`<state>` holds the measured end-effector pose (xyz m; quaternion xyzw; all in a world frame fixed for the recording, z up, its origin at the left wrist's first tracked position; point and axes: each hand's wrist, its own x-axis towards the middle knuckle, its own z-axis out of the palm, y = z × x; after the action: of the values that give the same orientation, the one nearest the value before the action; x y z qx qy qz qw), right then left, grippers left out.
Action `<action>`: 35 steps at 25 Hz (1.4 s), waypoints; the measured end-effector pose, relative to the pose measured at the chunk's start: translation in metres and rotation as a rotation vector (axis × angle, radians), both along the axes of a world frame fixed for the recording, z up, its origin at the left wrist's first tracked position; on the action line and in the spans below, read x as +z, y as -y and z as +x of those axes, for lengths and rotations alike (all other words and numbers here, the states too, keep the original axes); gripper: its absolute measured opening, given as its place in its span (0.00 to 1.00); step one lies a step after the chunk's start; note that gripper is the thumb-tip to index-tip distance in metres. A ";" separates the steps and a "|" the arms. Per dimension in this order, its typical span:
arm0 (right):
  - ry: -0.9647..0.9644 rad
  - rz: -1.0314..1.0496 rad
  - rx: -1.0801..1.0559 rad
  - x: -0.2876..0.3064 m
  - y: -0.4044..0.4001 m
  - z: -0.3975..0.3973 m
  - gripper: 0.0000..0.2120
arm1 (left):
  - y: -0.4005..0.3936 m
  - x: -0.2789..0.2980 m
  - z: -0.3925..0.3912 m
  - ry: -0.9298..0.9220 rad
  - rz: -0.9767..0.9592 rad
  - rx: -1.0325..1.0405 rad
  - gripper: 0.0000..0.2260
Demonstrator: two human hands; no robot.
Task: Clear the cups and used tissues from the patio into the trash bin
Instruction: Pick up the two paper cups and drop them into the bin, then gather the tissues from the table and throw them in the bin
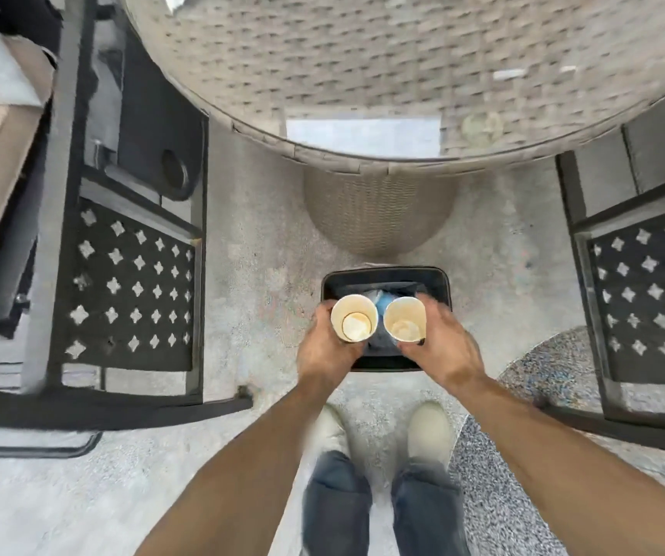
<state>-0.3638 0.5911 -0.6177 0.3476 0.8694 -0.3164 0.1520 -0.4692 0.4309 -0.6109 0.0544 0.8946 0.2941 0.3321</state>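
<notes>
I see my left hand (324,347) gripping one paper cup (354,318) and my right hand (445,347) gripping a second cup (405,319), both upright, mouths open to the camera, side by side and nearly touching. Directly beneath both hands sits a black trash bin (383,272) on the concrete floor (254,282), with something blue (383,303) showing between the cups. Beyond the hands stands a round wicker tabletop (362,54). A dark metal chair (130,282) stands left of my left hand, another chair (643,294) right of my right hand. My pale shoes (429,429) are just behind the wrists.
</notes>
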 end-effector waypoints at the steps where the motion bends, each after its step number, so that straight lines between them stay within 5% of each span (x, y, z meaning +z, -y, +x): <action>1: 0.026 0.001 0.029 -0.014 0.003 0.002 0.38 | 0.000 -0.013 0.001 -0.010 -0.018 -0.017 0.31; 6: 0.072 -0.011 0.057 -0.040 0.012 0.008 0.40 | 0.006 -0.045 0.006 -0.004 -0.056 -0.025 0.34; 13: 0.051 -0.022 0.043 0.009 0.002 0.005 0.36 | 0.017 -0.009 0.002 0.048 -0.042 -0.013 0.36; 23: -0.177 0.075 0.125 0.205 -0.048 -0.004 0.24 | -0.013 0.184 -0.013 -0.154 0.189 0.007 0.18; 29: -0.350 0.154 0.201 0.328 -0.085 -0.019 0.22 | -0.038 0.305 -0.031 -0.322 0.290 0.017 0.14; 35: -0.457 0.214 0.171 0.382 -0.107 -0.057 0.19 | -0.048 0.358 -0.077 -0.406 0.373 0.029 0.16</action>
<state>-0.4203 0.6981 -0.2357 0.2064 0.9359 -0.2790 -0.0598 -0.5462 0.4786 -0.2526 0.1599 0.8738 0.4416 0.1258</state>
